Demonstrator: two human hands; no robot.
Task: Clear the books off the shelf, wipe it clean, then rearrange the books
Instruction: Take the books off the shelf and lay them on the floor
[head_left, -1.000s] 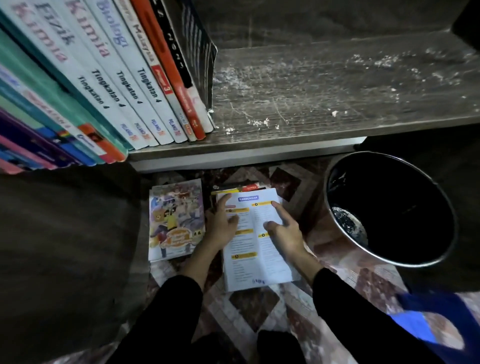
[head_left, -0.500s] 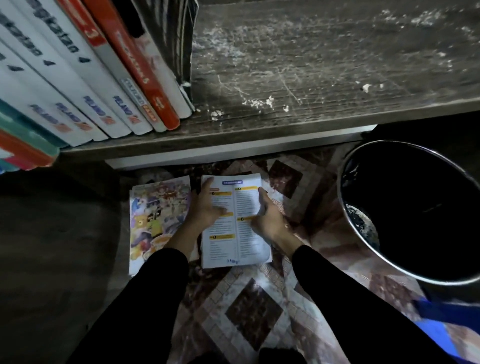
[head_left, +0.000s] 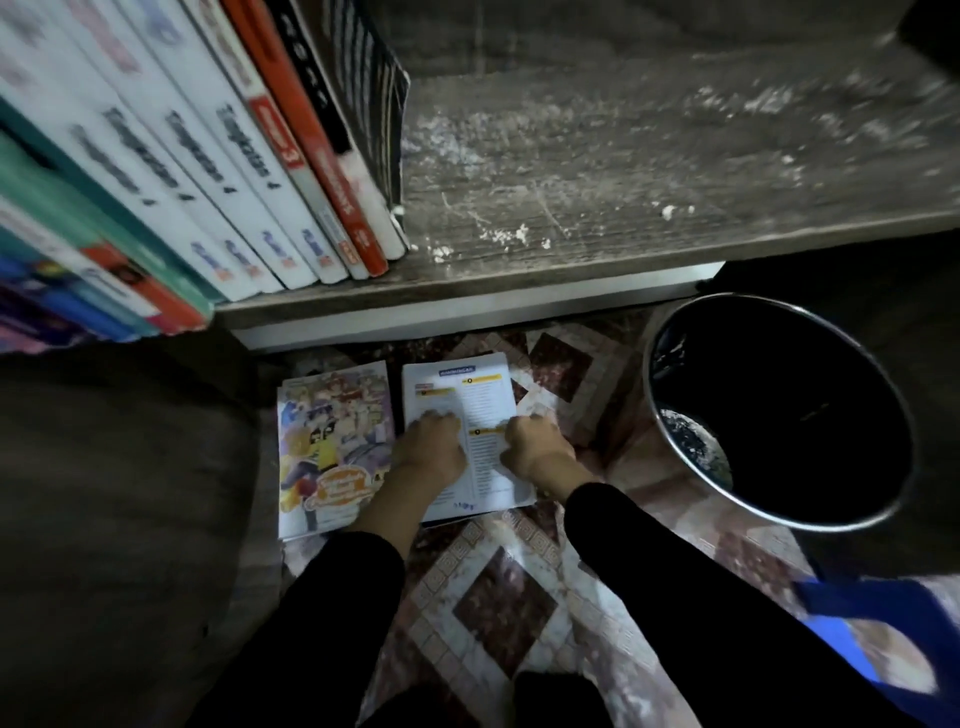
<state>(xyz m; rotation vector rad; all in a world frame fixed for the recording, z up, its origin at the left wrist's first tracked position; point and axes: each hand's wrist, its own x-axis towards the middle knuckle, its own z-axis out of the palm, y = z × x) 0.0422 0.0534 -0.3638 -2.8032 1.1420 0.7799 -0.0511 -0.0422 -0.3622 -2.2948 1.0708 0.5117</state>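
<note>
Workbook (head_left: 483, 405) lies on the floor (head_left: 498, 613) below the shelf (head_left: 623, 171); likely light, floppy, slick. Left hand (head_left: 428, 449) grip presses on its page; right hand (head_left: 535, 449) grip pinches its edge. Take hold along the spine.

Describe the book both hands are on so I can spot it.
Below the shelf, left of the black bin, two books lie on the tiled floor. It is the white book on the right, printed text with yellow bars, unlike the cartoon-covered book beside it.

Shelf (head_left: 649, 171) right half bare; bin (head_left: 779, 410) blocks floor right.
</note>
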